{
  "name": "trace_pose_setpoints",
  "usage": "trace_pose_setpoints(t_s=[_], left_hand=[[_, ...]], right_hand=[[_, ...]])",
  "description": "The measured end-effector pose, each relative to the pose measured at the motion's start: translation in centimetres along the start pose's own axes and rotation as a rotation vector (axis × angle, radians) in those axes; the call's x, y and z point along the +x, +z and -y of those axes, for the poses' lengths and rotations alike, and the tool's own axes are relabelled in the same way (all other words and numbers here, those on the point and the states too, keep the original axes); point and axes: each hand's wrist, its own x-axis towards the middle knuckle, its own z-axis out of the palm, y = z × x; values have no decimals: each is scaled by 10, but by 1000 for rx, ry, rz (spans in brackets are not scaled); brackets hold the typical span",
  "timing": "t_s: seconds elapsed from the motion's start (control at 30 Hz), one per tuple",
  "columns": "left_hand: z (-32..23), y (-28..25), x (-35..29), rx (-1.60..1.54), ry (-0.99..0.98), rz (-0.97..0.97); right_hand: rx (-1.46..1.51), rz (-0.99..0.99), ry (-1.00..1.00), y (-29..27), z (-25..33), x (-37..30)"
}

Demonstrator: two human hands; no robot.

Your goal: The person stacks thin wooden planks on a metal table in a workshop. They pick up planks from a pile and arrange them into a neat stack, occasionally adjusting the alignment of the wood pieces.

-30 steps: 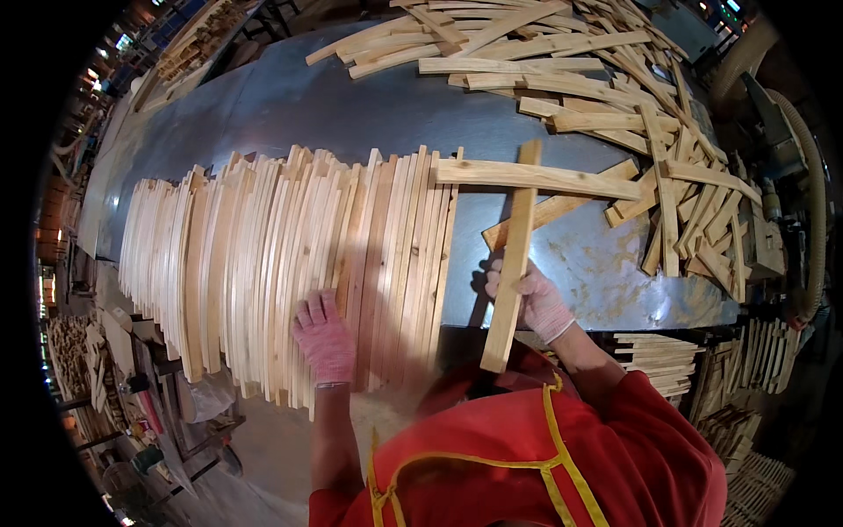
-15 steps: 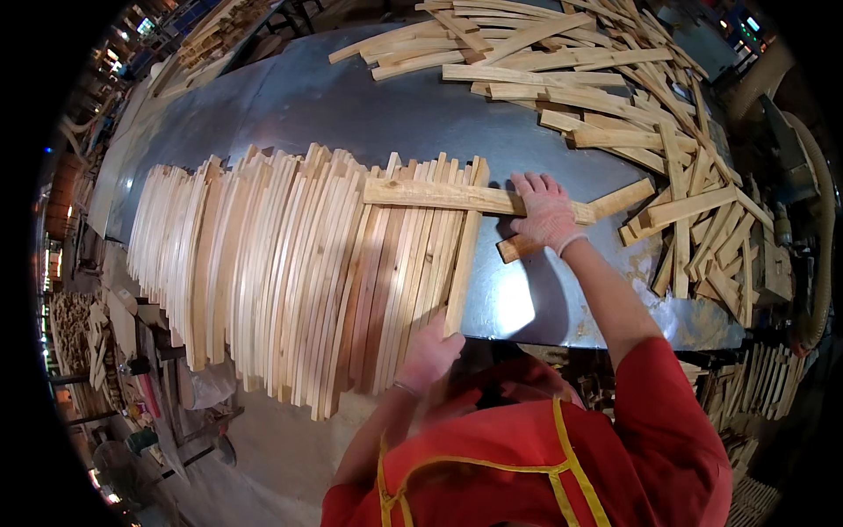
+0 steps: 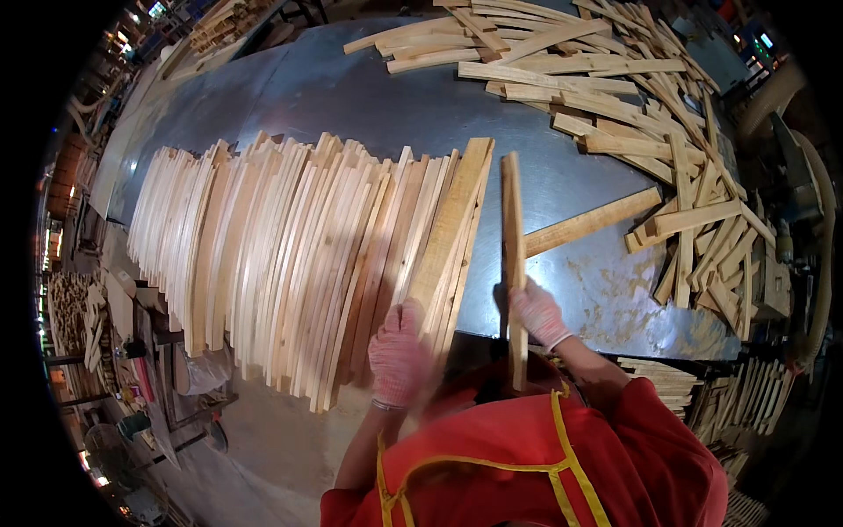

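Observation:
A thin work glove covers each hand. My left hand is closed round the near end of a broad wooden board, which lies slanting on top of the right end of a long row of wooden strips. My right hand grips a second wooden strip low down, holding it on its narrow side, a short gap right of the row. Behind that strip, another loose strip lies slanting on the metal table.
A jumbled heap of wooden strips covers the table's far right. More wood stands stacked below the right edge. On the lower left are a metal frame and a fan. The near strip ends overhang the table's front edge.
The board that lay crosswise over the row now points away from me, its near end in my left hand. My right hand has come nearer and lifted another strip, turning it lengthwise.

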Motion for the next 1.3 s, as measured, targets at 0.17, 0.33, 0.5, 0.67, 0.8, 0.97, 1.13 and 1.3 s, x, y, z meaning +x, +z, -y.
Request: trace_pose_setpoints(t_s=[0.17, 0.33, 0.5, 0.67, 0.8, 0.97, 1.13, 1.3], left_hand=[[12, -1, -8, -26, 7, -2], [-13, -17, -6, -211, -68, 189], [-67, -11, 4, -347, 195, 210], [-65, -52, 15, 192, 458, -146], [-51, -29, -2, 186, 332, 323], [-64, 5, -2, -131, 13, 348], [-74, 82, 17, 3, 145, -96], [-62, 101, 27, 220, 165, -137]], right_hand=[[-233, 303, -185, 46, 49, -14], [518, 262, -213, 48, 25, 15], [922, 285, -160, 23, 55, -10], [-583, 197, -593, -59, 58, -31], [-831, -94, -1287, -99, 67, -16], [-777, -286, -726, -168, 22, 68], [-1130, 72, -447, -190, -25, 130], [-788, 163, -515, -228, 22, 80]])
